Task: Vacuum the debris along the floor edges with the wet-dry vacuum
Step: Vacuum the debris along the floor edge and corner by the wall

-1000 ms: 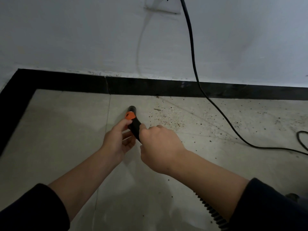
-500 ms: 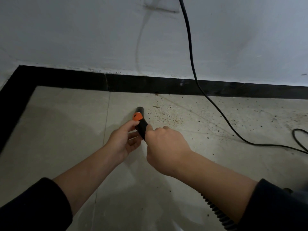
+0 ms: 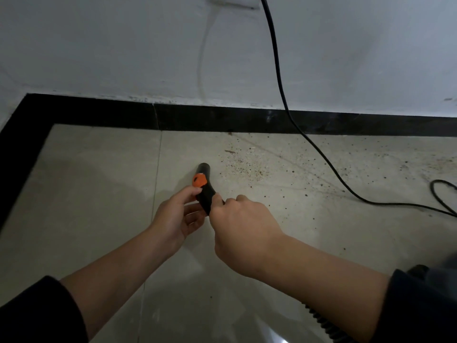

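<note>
Right, top half is white wall (image 3: 123, 45); grey tile floor (image 3: 86, 194) fills the rest, w/ black baseboard (image 3: 210, 120) between them, running 9 to 3 o'clock. Black power cord (image 3: 279, 82) drops from 12 o'clock and trails off to 3 o'clock. R hand (image 3: 244, 233) at centre, fingers curled round rear of vacuum nozzle (image 3: 209, 193). L hand (image 3: 173, 219) at its 9 o'clock, thumb by the orange tab (image 3: 199, 180), fingers curled under the tube. Ribbed hose (image 3: 324, 325) shows at 5 o'clock. Nozzle tip points to 12 o'clock, low near floor; debris (image 3: 247, 169) specks lie at its 2 o'clock, short of baseboard.
</note>
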A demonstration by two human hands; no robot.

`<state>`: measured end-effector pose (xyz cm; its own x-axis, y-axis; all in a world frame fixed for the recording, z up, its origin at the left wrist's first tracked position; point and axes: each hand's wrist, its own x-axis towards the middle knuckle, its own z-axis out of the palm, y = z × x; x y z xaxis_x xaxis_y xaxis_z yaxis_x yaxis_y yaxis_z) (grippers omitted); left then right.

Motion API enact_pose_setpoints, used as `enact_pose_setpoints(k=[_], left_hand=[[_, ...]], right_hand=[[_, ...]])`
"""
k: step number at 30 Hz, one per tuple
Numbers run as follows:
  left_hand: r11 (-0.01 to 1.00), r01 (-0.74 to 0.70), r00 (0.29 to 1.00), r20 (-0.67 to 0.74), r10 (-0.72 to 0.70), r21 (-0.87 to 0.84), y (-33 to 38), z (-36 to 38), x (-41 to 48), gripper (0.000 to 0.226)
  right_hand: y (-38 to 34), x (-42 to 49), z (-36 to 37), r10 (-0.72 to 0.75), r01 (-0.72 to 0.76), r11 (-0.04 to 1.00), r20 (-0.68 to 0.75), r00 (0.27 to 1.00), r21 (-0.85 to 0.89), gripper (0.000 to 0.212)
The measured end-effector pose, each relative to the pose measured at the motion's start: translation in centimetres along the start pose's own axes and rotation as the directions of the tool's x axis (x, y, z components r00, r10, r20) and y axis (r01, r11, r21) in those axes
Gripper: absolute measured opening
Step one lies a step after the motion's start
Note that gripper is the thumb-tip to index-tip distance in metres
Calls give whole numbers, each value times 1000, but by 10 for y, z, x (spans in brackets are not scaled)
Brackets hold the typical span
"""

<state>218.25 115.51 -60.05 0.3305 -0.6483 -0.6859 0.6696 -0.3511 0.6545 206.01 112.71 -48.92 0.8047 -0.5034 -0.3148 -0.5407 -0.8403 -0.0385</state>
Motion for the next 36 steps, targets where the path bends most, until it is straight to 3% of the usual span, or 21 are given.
enact_pose_setpoints(k=[4,11,36], left_hand=[[1000,-9,1000,-27,8,-21,-6,1,-9,30],[999,-6,1000,-27,5,-37,-12,5,-18,27],[997,60,998,20,-58,-55,-35,5,-48,22]], right_hand=[[-4,-7,0,-22,22,1000,-2,1000,1,48],[-1,-14,-5,-14,14,1000,45,999,4,35],[-8,-48,-2,-33,41,997,110,993,-70,40]])
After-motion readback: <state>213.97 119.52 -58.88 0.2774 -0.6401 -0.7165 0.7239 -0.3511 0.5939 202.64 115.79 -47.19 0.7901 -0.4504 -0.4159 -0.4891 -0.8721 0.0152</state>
